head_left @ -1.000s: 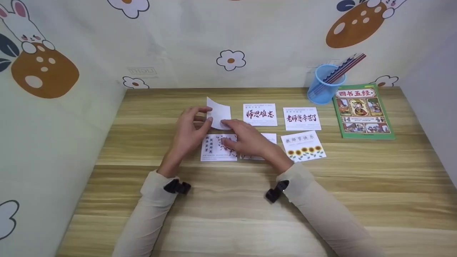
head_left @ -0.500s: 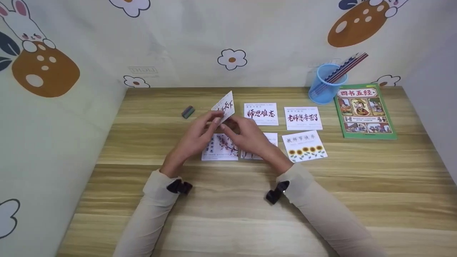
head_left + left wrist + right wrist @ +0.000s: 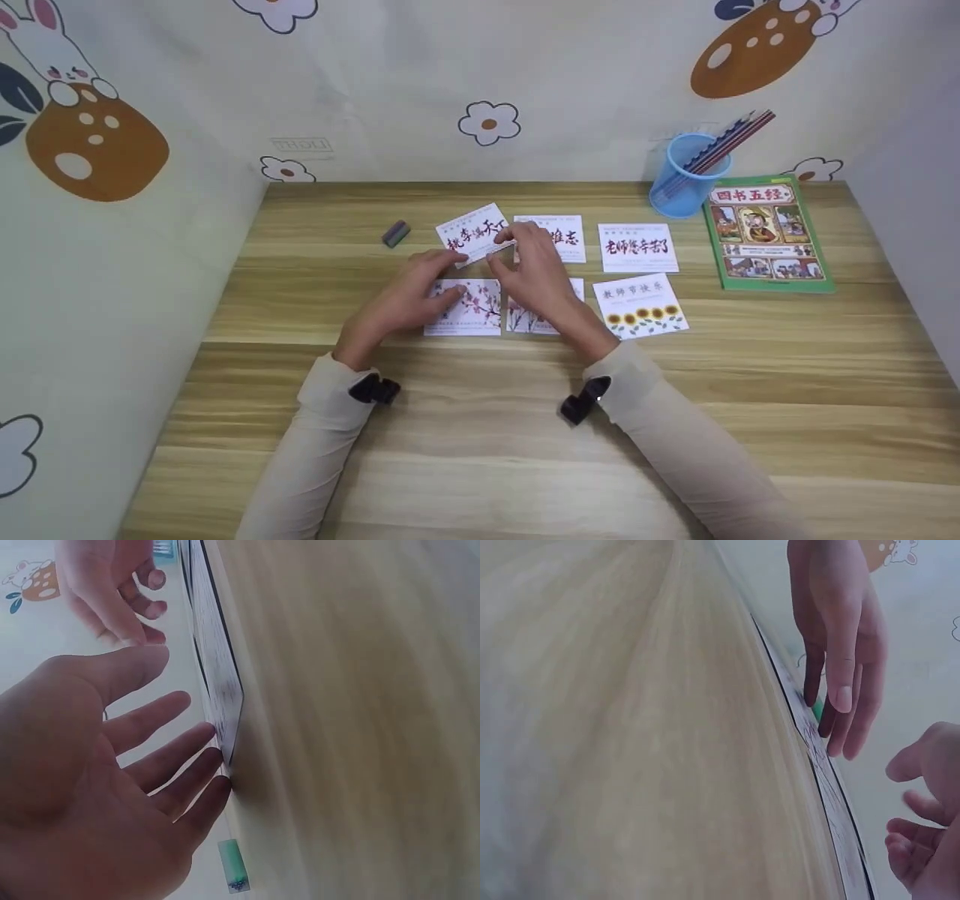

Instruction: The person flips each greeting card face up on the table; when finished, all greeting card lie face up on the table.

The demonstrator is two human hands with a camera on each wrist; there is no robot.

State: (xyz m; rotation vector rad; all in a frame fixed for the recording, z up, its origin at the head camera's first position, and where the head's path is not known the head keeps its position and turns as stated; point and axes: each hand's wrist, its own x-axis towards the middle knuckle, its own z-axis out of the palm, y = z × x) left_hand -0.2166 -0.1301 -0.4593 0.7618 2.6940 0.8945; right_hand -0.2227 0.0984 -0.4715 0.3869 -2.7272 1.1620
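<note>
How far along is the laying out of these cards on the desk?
Mostly done, it seems. Five cards lie face up in two rows, among them the sunflower card and the blossom card. In hand: the left hand and right hand are at the sixth card, face up but skewed at the top row's left end. Left: squaring it with the others.

left hand: fingers straight, forward | right hand: fingers loosely curled
</note>
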